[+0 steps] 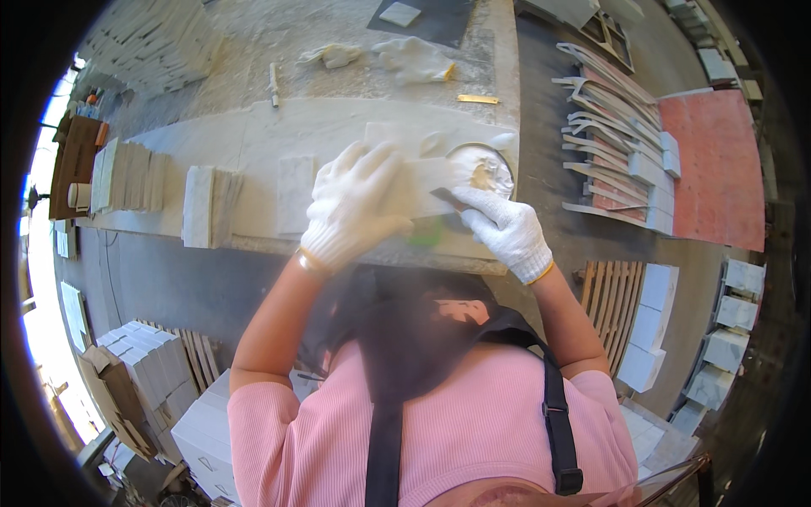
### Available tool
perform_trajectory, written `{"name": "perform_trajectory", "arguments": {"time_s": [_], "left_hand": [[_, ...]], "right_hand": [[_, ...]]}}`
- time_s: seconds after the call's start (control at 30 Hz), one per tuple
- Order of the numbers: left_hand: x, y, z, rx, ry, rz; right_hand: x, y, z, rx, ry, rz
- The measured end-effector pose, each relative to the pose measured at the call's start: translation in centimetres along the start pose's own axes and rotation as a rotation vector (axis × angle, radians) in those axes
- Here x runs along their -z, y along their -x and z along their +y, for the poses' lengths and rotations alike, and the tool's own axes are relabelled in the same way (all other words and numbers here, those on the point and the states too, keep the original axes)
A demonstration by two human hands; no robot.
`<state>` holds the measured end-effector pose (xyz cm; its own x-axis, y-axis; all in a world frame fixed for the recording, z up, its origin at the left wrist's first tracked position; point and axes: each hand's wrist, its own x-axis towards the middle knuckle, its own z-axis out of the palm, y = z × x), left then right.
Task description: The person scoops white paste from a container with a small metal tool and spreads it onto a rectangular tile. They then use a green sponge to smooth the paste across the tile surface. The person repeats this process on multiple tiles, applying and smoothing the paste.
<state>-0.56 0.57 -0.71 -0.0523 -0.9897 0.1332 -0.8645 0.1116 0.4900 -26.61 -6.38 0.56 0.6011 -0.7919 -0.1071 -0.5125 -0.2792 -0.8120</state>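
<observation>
My left hand (353,207), in a white knit glove, lies with its fingers spread over pale stone tiles on the worktable. Part of the tile under it is hidden by the palm. In my right hand (509,235), also gloved, the fingers are closed around a putty knife (445,198), whose dark blade points left toward a pale tile (427,176). Just beyond that hand sits a round bowl (512,166) with white paste (492,174) in it. A flat whitish tile (295,190) lies left of my left hand. A blurred green patch (425,231) shows between the hands.
Stone pieces stand upright (199,207) at the table's left. Crumpled gloves (414,61), a small stick-like tool (274,85) and a yellow strip (479,99) lie farther back. Right of the table, curved pale strips (591,127) rest near a red board (714,165). Stacked boxes (160,372) stand behind left.
</observation>
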Motion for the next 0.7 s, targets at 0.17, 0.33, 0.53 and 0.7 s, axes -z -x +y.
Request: {"name": "perform_trajectory", "arguments": {"time_s": [0.17, 0.33, 0.53, 0.7], "left_hand": [[-0.1, 0.2, 0.1, 0.018, -0.014, -0.008], [-0.2, 0.1, 0.2, 0.016, -0.036, 0.0], [-0.2, 0.1, 0.3, 0.018, -0.032, 0.006], [-0.2, 0.0, 0.4, 0.012, -0.024, 0.009]], "right_hand": [[-0.6, 0.6, 0.1, -0.017, -0.05, 0.047], [-1.4, 0.7, 0.3, 0.014, -0.036, 0.121], [-2.5, 0.8, 1.1, 0.056, -0.017, 0.176], [-3.3, 0.7, 0.7, 0.019, -0.043, 0.207]]}}
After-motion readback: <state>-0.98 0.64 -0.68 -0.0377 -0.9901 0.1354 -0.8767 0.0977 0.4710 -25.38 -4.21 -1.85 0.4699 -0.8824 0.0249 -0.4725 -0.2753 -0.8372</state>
